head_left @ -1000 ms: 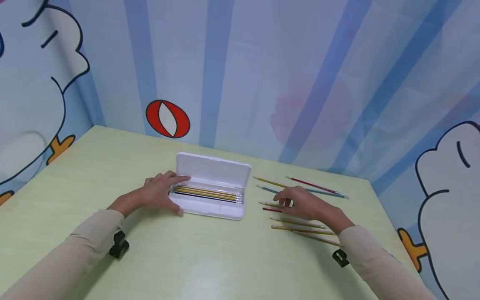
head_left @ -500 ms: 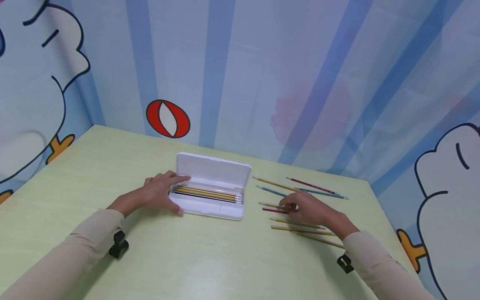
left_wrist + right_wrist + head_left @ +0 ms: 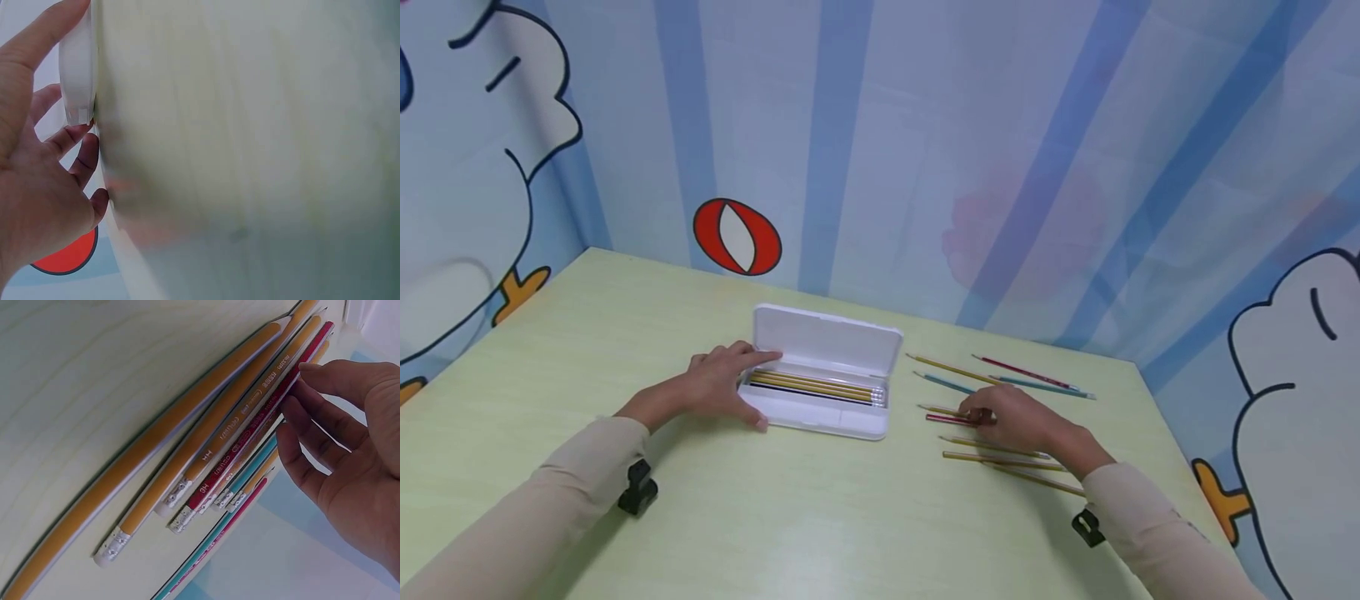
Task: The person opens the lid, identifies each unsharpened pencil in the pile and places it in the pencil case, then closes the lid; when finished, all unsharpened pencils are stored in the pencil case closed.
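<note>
A white pencil case (image 3: 827, 340) stands with its lid up and several yellow pencils (image 3: 812, 385) inside. My left hand (image 3: 718, 383) spans its left end, thumb at the front edge and index finger along the lid side. In the left wrist view, that thumb and the fingers lie on either side of the case's end (image 3: 78, 75). My right hand (image 3: 1015, 417) is low over the loose pencils. It pinches a red pencil (image 3: 247, 439) between thumb and fingers, with the silver-capped end pointing away from the palm. Yellow pencils (image 3: 206, 431) lie close beside it.
Behind the right hand lie a yellow pencil (image 3: 951, 367), a blue pencil (image 3: 1052, 387) and another red pencil (image 3: 1022, 370). Several yellow pencils (image 3: 1000, 460) lie in front of it. A striped curtain (image 3: 895, 167) rises along the table's back edge.
My right hand has shifted slightly right and down onto the red pencil, which it now pinches. The left hand and the case have stayed in place.
</note>
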{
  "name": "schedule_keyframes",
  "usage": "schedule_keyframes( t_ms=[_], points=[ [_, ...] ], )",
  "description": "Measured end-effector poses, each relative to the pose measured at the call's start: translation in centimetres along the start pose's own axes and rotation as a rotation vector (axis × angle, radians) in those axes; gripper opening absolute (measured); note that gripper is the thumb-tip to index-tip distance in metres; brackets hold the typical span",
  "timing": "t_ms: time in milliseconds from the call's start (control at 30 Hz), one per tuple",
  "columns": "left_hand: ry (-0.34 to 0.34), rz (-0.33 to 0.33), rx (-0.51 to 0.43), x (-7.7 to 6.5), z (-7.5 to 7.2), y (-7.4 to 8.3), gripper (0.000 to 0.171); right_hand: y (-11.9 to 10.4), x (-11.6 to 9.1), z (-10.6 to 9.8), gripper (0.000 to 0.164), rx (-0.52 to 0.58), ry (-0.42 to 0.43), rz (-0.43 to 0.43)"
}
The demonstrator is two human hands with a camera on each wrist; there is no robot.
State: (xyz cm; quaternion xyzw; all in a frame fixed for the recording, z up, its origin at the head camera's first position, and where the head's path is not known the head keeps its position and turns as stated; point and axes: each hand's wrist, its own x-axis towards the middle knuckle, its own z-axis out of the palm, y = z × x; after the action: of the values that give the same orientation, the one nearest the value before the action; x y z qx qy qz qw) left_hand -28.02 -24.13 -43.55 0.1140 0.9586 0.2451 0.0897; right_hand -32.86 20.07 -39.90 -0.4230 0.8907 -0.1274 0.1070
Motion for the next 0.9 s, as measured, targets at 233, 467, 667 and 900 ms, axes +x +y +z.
schedule_keyframes(
  t_ms=[233,467,667,900],
  points=[
    [0.002,0.004,-0.002,0.15,0.03,0.11,0.101,0.28,0.11,0.18,0.019,0.007,0.01,-0.01],
    [-0.003,0.002,0.001,0.28,0.22,0.17,0.101,0.45,-0.2,0.13,0.028,0.001,0.001,0.057],
    [0.0,0.001,-0.002,0.39,0.26,0.01,0.102,0.47,-0.28,0.26,0.03,-0.024,0.013,0.059],
    [0.004,0.004,0.007,0.27,0.17,-0.1,0.102,0.21,-0.39,0.56,0.031,-0.07,0.053,0.061]
  ],
)
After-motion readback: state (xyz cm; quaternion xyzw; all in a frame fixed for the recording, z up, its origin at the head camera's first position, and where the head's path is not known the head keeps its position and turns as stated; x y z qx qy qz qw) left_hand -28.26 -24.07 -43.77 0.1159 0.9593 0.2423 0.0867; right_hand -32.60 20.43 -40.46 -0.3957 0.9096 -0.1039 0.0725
